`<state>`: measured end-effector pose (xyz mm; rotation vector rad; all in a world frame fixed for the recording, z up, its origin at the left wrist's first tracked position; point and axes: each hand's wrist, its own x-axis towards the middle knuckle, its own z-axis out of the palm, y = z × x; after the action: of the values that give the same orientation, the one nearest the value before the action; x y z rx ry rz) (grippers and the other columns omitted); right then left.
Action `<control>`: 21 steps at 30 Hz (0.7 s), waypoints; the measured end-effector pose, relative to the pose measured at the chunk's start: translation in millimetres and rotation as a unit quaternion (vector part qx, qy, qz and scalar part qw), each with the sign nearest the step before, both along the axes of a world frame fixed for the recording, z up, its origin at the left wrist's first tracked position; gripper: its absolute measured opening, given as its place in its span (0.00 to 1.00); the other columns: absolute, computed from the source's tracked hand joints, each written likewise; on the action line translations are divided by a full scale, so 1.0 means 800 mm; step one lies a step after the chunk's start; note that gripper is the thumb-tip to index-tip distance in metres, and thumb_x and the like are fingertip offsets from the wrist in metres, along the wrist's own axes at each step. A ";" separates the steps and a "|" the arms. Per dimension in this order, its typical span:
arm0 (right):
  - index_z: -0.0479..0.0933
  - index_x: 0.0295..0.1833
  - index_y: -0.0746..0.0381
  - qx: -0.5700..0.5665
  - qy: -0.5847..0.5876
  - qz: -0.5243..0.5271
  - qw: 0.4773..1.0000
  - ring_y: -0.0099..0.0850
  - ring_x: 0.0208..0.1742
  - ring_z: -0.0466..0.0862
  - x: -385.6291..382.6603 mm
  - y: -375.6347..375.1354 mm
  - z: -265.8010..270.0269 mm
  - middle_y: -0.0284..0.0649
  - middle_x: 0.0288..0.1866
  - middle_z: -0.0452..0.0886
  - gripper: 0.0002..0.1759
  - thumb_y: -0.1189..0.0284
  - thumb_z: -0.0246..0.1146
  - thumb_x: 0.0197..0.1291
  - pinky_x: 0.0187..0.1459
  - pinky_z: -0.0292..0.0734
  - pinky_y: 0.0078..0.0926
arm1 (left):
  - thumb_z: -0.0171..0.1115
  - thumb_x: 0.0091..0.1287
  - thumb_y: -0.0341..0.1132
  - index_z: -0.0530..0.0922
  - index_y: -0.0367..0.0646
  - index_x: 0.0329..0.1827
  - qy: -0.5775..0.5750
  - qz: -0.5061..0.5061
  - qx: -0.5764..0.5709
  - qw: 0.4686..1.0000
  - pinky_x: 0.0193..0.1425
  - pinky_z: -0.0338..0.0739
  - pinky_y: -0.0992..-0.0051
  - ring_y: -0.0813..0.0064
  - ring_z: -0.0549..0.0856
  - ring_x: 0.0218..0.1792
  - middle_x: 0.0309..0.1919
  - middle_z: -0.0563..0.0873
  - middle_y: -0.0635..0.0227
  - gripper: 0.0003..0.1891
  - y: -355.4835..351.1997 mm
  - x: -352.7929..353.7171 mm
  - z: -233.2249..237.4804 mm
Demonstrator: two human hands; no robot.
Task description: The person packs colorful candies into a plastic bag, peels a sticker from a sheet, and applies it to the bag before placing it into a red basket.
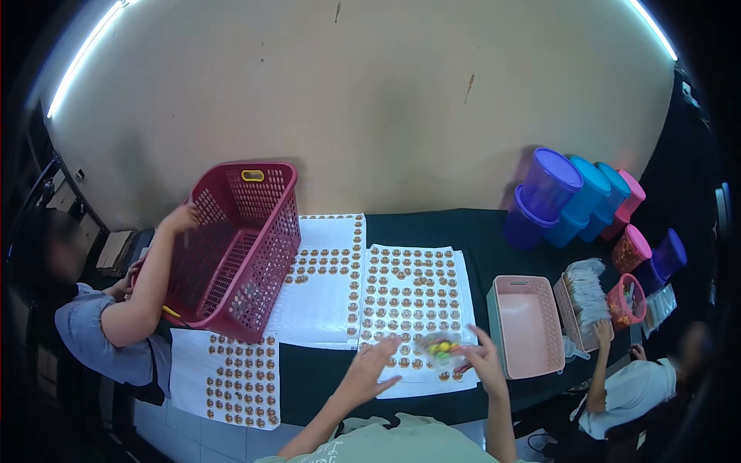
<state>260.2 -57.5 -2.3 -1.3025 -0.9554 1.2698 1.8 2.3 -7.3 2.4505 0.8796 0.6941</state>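
Observation:
My right hand (pixel 488 361) grips one end of a small clear plastic packet (pixel 441 347) with yellow, green and red pieces inside. What the pieces are is too small to tell. The packet is above the near part of a white sheet of round brown stickers (pixel 409 297). To the left of the packet, my left hand (pixel 372 367) is over the sheet's near left edge, with its fingers apart and nothing in it.
A person at left handles a maroon laundry basket (pixel 266 262), near more sticker sheets (pixel 241 378). At right are an empty pink basket (pixel 529 324), a basket of white packets (pixel 587 289) touched by another person's hand, and several lidded containers (pixel 552 181).

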 end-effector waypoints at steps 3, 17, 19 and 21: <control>0.67 0.56 0.66 0.005 0.029 0.081 0.996 0.25 0.29 0.82 -0.034 0.002 0.008 0.43 0.33 0.81 0.18 0.75 0.52 0.60 0.28 0.76 0.16 | 0.66 0.52 0.41 0.56 0.43 0.65 0.008 -0.052 -0.023 0.998 0.67 0.53 0.60 0.63 0.62 0.64 0.63 0.63 0.61 0.39 -0.011 0.017 -0.002; 0.70 0.48 0.69 -0.085 -0.465 -0.012 0.881 0.43 0.42 0.78 -0.003 0.001 -0.193 0.52 0.42 0.76 0.22 0.68 0.63 0.49 0.45 0.72 0.38 | 0.57 0.62 0.31 0.76 0.34 0.45 -0.342 0.173 -0.363 0.849 0.33 0.75 0.83 0.85 0.80 0.32 0.33 0.83 0.69 0.12 -0.002 -0.041 -0.033; 0.68 0.49 0.67 -0.158 -0.507 -0.008 0.847 0.45 0.51 0.71 -0.021 -0.018 -0.218 0.50 0.50 0.69 0.22 0.70 0.62 0.48 0.50 0.68 0.39 | 0.57 0.63 0.31 0.75 0.34 0.46 -0.361 0.186 -0.353 0.843 0.33 0.75 0.83 0.84 0.80 0.32 0.34 0.82 0.69 0.12 -0.002 -0.047 -0.035; 0.68 0.50 0.67 -0.140 -0.535 -0.040 0.832 0.46 0.52 0.69 -0.045 -0.038 -0.243 0.49 0.51 0.67 0.22 0.71 0.62 0.48 0.51 0.67 0.39 | 0.54 0.64 0.31 0.72 0.35 0.49 -0.366 0.201 -0.363 0.833 0.39 0.73 0.84 0.83 0.79 0.37 0.41 0.81 0.67 0.13 -0.004 -0.057 -0.033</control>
<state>224.0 -87.7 -196.7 -2.3478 -1.4596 0.5280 -43.8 -0.8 -33.7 1.1770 1.0633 1.0849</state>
